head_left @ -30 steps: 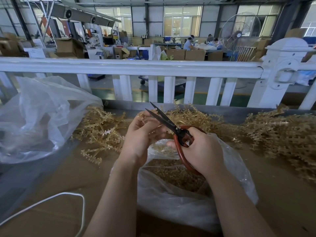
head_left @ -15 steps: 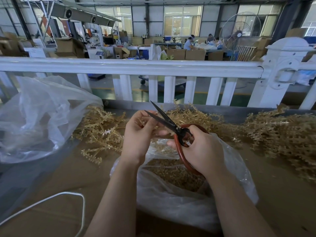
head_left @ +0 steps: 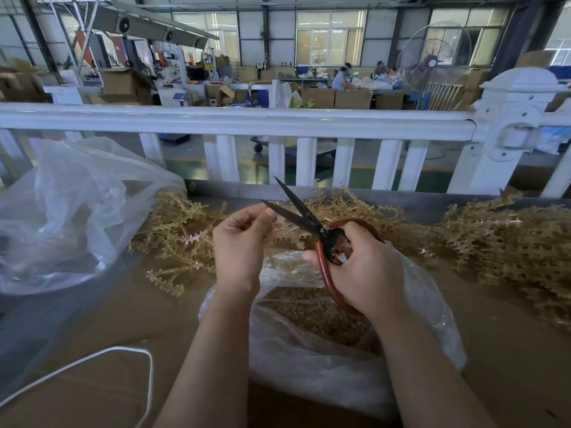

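My right hand (head_left: 367,267) grips red-handled scissors (head_left: 312,225) whose black blades stand apart, pointing up and left. My left hand (head_left: 241,239) pinches a thin tan plastic sprue strip (head_left: 285,231) right at the lower blade's tip. Below both hands lies a clear plastic bag (head_left: 324,359) holding many small tan cut pieces.
Piles of tan plastic sprues lie on the table at the left (head_left: 179,236) and right (head_left: 506,242). A large crumpled clear bag (head_left: 71,211) sits far left. A white cord (head_left: 148,378) loops near the front. A white railing (head_left: 234,122) runs behind the table.
The scissor blades have spread a little wider and tilted more upright. My left hand has shifted slightly with the strip. The bag has stayed put.
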### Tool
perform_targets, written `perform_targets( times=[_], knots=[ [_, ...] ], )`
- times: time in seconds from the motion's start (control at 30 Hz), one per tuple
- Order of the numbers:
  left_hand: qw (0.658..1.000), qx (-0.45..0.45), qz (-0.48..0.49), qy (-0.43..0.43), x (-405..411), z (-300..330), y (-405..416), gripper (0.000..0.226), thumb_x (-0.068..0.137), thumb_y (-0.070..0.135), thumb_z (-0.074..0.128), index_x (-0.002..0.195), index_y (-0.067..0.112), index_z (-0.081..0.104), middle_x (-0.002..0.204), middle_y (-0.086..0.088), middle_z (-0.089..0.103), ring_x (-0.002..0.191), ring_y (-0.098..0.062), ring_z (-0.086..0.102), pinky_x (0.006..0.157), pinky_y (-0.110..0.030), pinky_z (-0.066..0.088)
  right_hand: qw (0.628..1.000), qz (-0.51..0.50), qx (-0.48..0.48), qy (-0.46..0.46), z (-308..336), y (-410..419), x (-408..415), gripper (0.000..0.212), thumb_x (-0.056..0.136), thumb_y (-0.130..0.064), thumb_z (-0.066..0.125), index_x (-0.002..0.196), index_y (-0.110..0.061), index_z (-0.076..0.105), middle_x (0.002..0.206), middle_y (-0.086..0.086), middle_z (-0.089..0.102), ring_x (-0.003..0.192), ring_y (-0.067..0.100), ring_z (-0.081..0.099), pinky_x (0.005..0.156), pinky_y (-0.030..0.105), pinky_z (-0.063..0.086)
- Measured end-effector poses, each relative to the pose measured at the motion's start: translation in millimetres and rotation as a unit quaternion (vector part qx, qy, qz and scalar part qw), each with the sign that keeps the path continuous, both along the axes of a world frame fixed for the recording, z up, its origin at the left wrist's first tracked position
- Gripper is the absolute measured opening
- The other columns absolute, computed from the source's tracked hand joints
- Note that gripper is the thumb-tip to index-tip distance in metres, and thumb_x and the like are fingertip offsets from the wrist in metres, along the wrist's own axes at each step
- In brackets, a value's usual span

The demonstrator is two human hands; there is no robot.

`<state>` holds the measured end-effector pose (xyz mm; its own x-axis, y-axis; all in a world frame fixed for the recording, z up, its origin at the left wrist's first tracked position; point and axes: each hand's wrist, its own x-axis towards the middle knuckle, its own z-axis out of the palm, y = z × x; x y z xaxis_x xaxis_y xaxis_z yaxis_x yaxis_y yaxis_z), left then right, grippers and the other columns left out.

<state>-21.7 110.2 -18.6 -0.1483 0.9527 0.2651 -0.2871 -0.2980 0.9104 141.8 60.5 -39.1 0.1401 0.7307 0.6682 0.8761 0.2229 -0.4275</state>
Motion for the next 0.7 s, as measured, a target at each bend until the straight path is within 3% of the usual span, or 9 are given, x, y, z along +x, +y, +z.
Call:
perform_targets(
  times=[0.1,0.27,0.33,0.53,0.7],
  knots=[
    [0.999,-0.005,0.036,-0.021,-0.8,-1.5,1.2,0.007,0.088,0.003,0.069,0.093,0.005,0.073,0.067,0.009,0.07,0.06,0.002,0.063,0.057,-0.011,0.048,1.0,0.005,0.023,-0.003,-2.1,0.1,0.8,0.06,0.073,-0.083,0.05,0.084,-0.025,0.059,0.075,-0.014,0.066,0.066,0.007,0.064,0.055,0.022,0.05],
    [0.999,0.028,-0.005,0.022,1.3,0.6,-1.2,0.018,0.088,0.0,0.067,0.076,0.012,0.073,0.061,0.008,0.067,0.058,-0.001,0.06,0.057,-0.013,0.047,1.0,0.003,0.004,-0.011,-2.3,0.7,-0.7,0.059,0.072,-0.083,0.048,0.081,-0.026,0.059,0.069,-0.019,0.057,0.06,0.004,0.055,0.051,0.01,0.035],
    [0.998,0.035,-0.041,0.022,3.8,1.6,-2.5,0.019,0.088,0.0,0.066,0.075,0.012,0.073,0.064,0.005,0.068,0.06,-0.004,0.061,0.059,-0.014,0.048,1.0,-0.001,-0.01,-0.01,-3.1,2.4,0.1,0.058,0.07,-0.086,0.046,0.083,-0.029,0.054,0.072,-0.02,0.058,0.062,0.003,0.055,0.052,0.01,0.035],
    [0.991,0.034,-0.125,0.011,7.0,1.7,-4.3,0.025,0.09,-0.003,0.061,0.074,0.014,0.071,0.069,0.005,0.069,0.066,-0.007,0.062,0.066,-0.016,0.049,1.0,-0.007,-0.02,-0.001,-6.2,6.8,2.2,0.063,0.069,-0.089,0.043,0.086,-0.03,0.053,0.081,-0.016,0.067,0.076,0.01,0.067,0.068,0.034,0.057],
    [0.99,0.02,-0.137,0.008,7.4,2.0,-3.9,0.02,0.09,-0.001,0.061,0.077,0.011,0.069,0.074,0.0,0.067,0.071,-0.011,0.059,0.074,-0.022,0.049,1.0,-0.013,0.001,-0.004,-6.8,6.3,2.3,0.059,0.07,-0.087,0.046,0.083,-0.031,0.054,0.078,-0.016,0.068,0.069,0.006,0.064,0.059,0.024,0.052]
  ],
)
